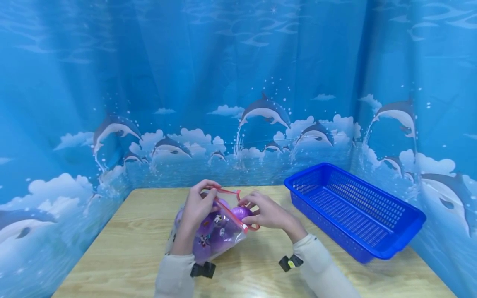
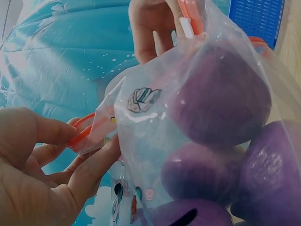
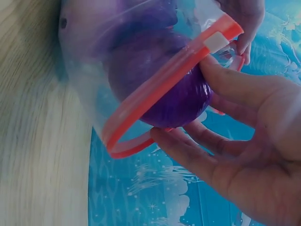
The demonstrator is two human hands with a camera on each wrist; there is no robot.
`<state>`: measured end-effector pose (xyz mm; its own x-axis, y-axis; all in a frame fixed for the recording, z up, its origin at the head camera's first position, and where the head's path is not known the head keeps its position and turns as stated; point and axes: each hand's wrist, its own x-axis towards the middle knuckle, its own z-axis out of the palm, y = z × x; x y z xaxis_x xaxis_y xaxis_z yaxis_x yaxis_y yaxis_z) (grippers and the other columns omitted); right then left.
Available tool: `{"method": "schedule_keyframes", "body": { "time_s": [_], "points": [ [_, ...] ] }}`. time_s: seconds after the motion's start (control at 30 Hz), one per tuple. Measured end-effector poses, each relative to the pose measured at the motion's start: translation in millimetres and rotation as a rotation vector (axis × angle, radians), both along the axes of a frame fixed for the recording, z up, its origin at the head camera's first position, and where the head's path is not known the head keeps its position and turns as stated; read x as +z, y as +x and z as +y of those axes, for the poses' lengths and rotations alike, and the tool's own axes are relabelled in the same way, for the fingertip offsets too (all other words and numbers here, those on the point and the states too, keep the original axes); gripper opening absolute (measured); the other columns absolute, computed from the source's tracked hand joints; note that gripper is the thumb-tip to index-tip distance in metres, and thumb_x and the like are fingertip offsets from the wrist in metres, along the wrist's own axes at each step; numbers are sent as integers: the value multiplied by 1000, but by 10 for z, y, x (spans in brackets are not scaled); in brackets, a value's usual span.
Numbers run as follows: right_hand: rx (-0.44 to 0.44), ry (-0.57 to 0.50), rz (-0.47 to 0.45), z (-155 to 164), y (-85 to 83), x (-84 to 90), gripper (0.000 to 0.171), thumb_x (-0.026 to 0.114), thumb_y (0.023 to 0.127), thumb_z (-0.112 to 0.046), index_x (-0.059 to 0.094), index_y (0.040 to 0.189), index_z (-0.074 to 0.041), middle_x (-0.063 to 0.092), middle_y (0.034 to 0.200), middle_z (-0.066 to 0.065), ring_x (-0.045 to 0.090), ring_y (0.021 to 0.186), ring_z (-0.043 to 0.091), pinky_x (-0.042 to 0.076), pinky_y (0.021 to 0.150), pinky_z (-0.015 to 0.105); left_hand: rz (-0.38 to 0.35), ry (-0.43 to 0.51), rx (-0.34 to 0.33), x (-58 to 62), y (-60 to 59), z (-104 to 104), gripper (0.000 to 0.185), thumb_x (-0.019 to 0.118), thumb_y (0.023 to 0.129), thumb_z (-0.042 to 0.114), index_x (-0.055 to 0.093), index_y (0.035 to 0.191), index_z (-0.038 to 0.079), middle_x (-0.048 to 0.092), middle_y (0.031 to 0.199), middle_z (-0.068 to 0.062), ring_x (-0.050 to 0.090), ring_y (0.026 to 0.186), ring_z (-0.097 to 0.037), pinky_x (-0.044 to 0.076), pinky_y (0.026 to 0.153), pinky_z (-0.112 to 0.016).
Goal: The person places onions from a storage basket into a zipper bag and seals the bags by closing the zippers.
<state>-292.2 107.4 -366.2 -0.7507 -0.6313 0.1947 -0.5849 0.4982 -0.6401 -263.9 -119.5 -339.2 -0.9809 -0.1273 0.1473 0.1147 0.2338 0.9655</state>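
A clear zip bag (image 1: 212, 236) with a red zip rim (image 3: 155, 89) lies on the wooden table (image 1: 130, 231) with its mouth raised. Several purple balls (image 2: 221, 99) fill it. My left hand (image 1: 213, 194) pinches the far side of the red rim between thumb and fingers, seen close in the left wrist view (image 2: 89, 139). My right hand (image 1: 247, 212) grips a purple ball (image 1: 240, 213) sitting in the bag's mouth. In the right wrist view the thumb lies on top of that ball (image 3: 164, 110) and the fingers curl beneath it.
A blue perforated basket (image 1: 376, 189) stands on the right part of the table, with nothing seen inside. A blue dolphin-print curtain closes off the back and both sides. Bare wood shows in front of and left of the bag.
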Motion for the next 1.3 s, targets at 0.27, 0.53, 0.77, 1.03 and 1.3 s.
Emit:
{"method": "schedule_keyframes", "body": {
  "time_s": [0.27,0.53,0.77,1.03,1.3],
  "points": [
    [-42,52,96,5,-7,-16,40,81,89,-20,72,128,-12,65,114,7,68,105,24,63,80,25,9,32,11,16,14,4,18,54,104,9,70,113,7,58,113,-15,62,73,-17,66,66,-31],
    [-97,31,133,-66,23,-53,36,82,86,-9,73,120,-8,66,106,9,68,99,24,64,75,20,7,20,24,5,22,17,19,53,105,10,70,114,9,58,114,-15,64,75,-18,67,68,-31],
    [-88,-27,210,-142,26,-101,29,84,83,-4,74,110,-4,71,100,10,71,93,26,64,77,25,29,-7,40,-13,1,28,18,54,105,12,71,113,10,60,109,-16,65,74,-21,65,62,-31],
    [-85,-54,187,-196,2,-162,24,83,82,-2,75,105,-4,74,100,10,73,91,23,64,81,27,47,-26,60,-19,0,21,18,55,104,13,72,111,11,62,108,-16,67,73,-24,63,58,-28],
    [-30,-14,115,-98,-17,-93,19,78,88,-2,76,107,-5,77,103,10,74,92,20,63,78,21,37,-7,61,27,24,2,19,54,104,13,71,114,10,61,112,-14,65,79,-21,66,65,-30]
  ]
}}
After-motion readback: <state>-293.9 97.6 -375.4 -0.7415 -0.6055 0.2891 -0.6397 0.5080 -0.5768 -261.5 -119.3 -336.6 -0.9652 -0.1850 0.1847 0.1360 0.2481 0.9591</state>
